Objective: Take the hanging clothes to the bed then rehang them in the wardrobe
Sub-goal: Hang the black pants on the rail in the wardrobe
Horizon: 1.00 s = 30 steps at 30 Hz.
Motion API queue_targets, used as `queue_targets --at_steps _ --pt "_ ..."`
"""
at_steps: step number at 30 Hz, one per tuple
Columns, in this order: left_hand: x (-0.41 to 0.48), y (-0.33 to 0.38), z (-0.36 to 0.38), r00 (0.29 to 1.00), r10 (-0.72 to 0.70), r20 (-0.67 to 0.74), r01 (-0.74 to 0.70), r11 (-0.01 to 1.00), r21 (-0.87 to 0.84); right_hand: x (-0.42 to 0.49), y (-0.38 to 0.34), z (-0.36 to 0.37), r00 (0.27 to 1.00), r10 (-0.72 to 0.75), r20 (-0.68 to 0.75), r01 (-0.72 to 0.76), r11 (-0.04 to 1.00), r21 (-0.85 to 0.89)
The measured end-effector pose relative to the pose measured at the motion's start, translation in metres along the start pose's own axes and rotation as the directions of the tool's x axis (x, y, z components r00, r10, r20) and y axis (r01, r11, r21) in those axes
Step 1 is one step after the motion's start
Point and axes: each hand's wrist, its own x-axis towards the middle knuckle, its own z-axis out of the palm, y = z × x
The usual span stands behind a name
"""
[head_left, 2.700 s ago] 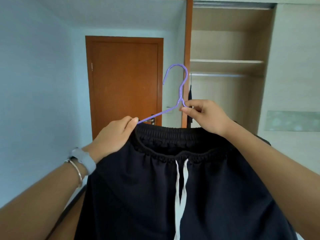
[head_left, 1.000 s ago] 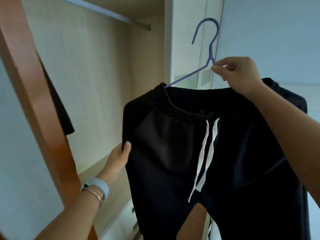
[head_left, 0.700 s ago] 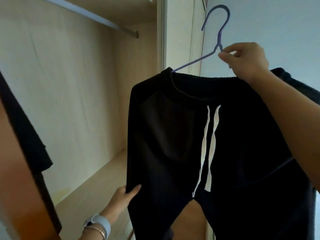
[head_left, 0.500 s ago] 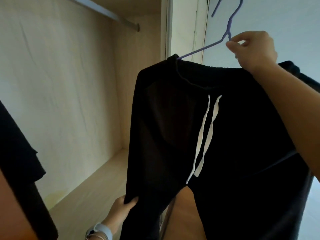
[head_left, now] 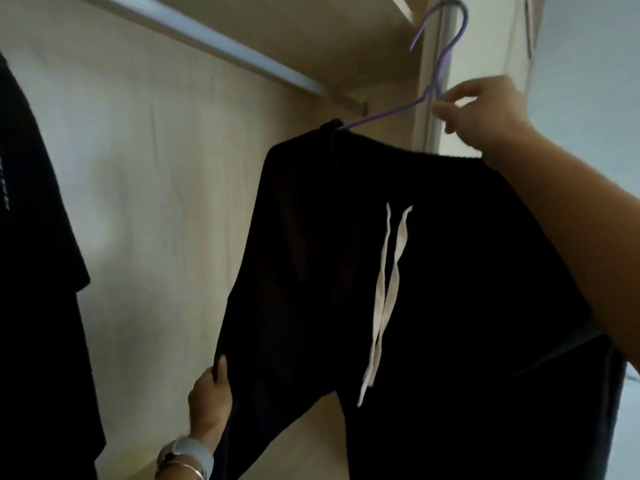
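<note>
2 white drawstring ends are dangling flat and ribbon-like down the front of the black shorts, which are filling the centre and lower right of the frame, draped from a thin purple hanger. The fabric is looking soft, matte and limp, gathered at the waistband. The right hand, upper right, is pinching the hanger's neck with closed fingers; the left hand, bottom centre, is gripping the shorts' lower left edge. A smooth metal rail is crossing the upper left of the pale wood-grain wardrobe, and another dark garment is hanging at the left edge. Compared with 0.5 s ago, the hanger is riding higher, its hook now nearing the top edge, level with the rail.
</note>
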Motion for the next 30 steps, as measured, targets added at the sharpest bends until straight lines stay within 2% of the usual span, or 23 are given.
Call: queue_targets --at_steps 3,5,8,10,14,17,20,25,30 --pt "0.039 0.018 -0.009 1.0 0.014 -0.019 -0.013 0.998 0.054 0.027 -0.002 0.046 0.987 -0.05 0.151 0.041 0.997 0.061" --pt "0.058 0.032 -0.015 0.998 0.056 -0.007 -0.056 0.997 0.053 0.039 -0.006 0.074 0.968 -0.085 0.237 0.045 0.984 0.171" --pt "0.077 0.067 -0.029 0.989 0.141 -0.033 -0.142 0.989 -0.03 0.054 -0.011 0.111 0.931 -0.084 0.356 -0.041 0.944 0.329" --pt "0.088 0.101 -0.04 0.965 0.258 -0.044 -0.259 0.965 -0.035 0.06 -0.016 0.134 0.893 -0.056 0.447 -0.141 0.907 0.396" --pt "0.096 0.186 -0.053 0.848 0.528 -0.049 -0.53 0.848 -0.025 0.072 -0.031 0.168 0.794 -0.002 0.607 -0.352 0.813 0.464" --pt "0.105 0.249 -0.056 0.752 0.655 -0.072 -0.659 0.75 -0.067 0.082 -0.049 0.19 0.729 0.029 0.684 -0.464 0.756 0.463" --pt "0.125 0.304 -0.052 0.76 0.65 -0.006 -0.647 0.756 -0.1 0.093 -0.066 0.211 0.722 0.052 0.69 -0.51 0.715 0.479" --pt "0.162 0.359 -0.021 0.872 0.474 0.12 -0.463 0.88 -0.111 0.109 -0.074 0.221 0.726 0.026 0.688 -0.497 0.711 0.498" --pt "0.181 0.398 0.016 0.897 0.389 0.21 -0.284 0.872 -0.399 0.128 -0.059 0.222 0.787 -0.091 0.61 -0.344 0.757 0.556"
